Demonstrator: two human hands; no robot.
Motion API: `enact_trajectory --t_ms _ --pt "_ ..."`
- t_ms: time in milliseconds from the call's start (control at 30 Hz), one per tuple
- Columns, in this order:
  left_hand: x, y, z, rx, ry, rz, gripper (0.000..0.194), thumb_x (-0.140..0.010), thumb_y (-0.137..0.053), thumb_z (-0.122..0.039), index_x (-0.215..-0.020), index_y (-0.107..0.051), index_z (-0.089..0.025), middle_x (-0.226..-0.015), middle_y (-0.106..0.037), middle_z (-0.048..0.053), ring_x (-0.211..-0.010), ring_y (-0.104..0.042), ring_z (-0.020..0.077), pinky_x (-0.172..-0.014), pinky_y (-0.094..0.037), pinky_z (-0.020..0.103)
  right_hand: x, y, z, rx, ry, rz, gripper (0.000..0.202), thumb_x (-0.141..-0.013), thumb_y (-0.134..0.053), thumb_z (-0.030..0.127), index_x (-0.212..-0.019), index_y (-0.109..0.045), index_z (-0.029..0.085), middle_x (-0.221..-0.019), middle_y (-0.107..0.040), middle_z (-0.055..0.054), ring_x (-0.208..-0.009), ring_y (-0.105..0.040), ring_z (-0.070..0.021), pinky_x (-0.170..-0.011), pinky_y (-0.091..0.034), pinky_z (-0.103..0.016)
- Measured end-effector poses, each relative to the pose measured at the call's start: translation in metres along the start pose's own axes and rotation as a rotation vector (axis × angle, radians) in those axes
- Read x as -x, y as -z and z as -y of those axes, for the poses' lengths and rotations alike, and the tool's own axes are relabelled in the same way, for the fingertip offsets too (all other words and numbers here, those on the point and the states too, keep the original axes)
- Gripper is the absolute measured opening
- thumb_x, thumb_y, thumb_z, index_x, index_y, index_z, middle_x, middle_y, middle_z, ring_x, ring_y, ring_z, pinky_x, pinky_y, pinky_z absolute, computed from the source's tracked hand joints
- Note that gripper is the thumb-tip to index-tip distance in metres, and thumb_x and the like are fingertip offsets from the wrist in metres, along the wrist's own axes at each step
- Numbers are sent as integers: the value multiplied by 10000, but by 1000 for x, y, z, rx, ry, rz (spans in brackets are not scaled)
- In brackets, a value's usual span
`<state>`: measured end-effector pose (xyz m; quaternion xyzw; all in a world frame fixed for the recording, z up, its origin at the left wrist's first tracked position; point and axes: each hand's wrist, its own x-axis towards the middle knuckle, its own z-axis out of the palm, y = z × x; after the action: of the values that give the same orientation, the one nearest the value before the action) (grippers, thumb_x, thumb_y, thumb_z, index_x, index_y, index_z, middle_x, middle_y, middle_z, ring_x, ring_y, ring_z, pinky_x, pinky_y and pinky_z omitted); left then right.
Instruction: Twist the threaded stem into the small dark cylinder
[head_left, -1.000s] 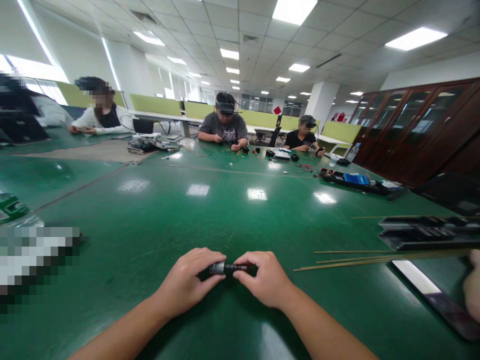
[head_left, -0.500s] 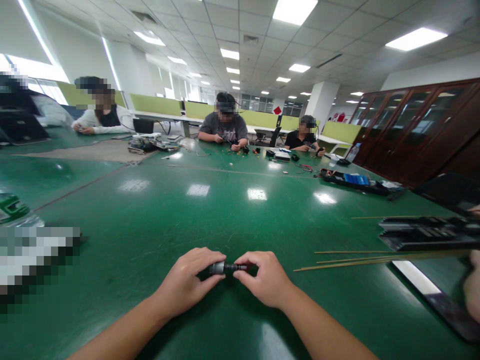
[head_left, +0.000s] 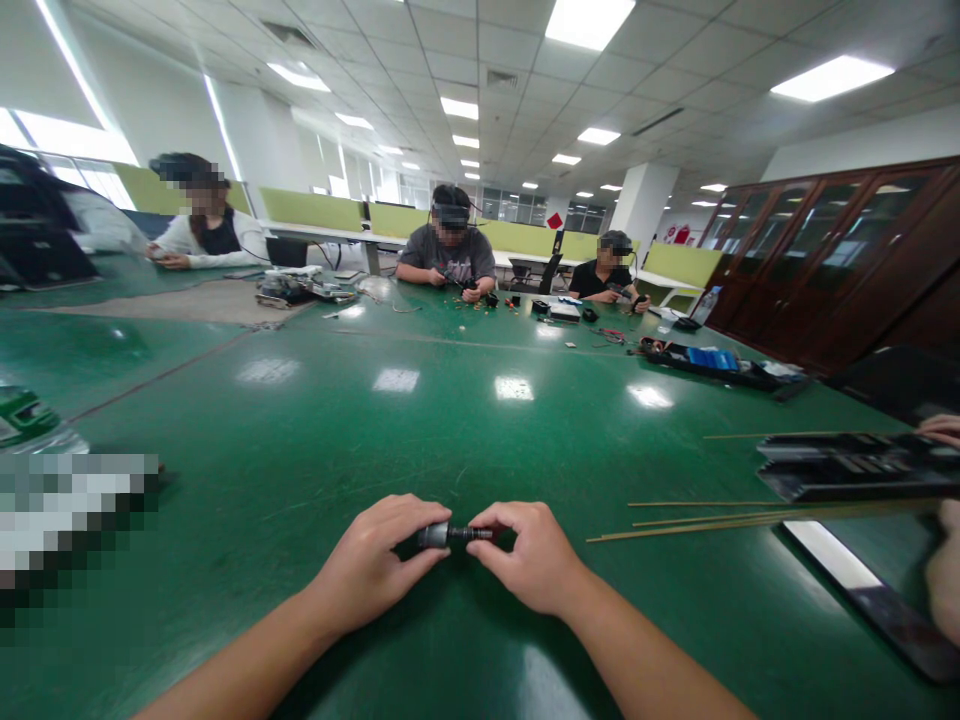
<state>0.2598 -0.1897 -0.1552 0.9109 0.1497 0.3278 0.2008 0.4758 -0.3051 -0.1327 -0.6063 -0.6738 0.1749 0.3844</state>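
A small dark cylindrical part (head_left: 435, 536), with a wide grey body and a thin ridged black shaft, is held level between both hands low over the green table (head_left: 480, 440). My left hand (head_left: 379, 550) pinches the wide body between thumb and fingers. On the shaft's right end, the thumb and fingertips of my right hand (head_left: 529, 555) are closed. The fingers hide parts of both ends, so the exact kind of the part cannot be told.
Thin brass-coloured rods (head_left: 675, 520) lie at right beside black channelled pieces (head_left: 840, 465), a phone-like slab (head_left: 862, 590) and another person's hand (head_left: 943, 570). At left are a plastic bottle (head_left: 34, 420) and a blurred-out box (head_left: 75, 500). Co-workers sit across the table behind a tool tray (head_left: 712, 360).
My hands and the part between them stay almost still. At the right edge, the other person's hand has come slightly further into view above the black pieces.
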Motion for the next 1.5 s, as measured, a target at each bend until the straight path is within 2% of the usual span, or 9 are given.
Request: enact_trajectory --t_ms 1500 --pt "1 0 3 -8 9 3 332 -879 -687 -247 -1203 -625 -283 -1087 -709 33 -986 -647 194 -878 -516 345 -1 2 1 10 -8 2 92 -827 -713 234 -915 -738 248 -824 -741 16 -742 -671 -153 -721 -459 -258"
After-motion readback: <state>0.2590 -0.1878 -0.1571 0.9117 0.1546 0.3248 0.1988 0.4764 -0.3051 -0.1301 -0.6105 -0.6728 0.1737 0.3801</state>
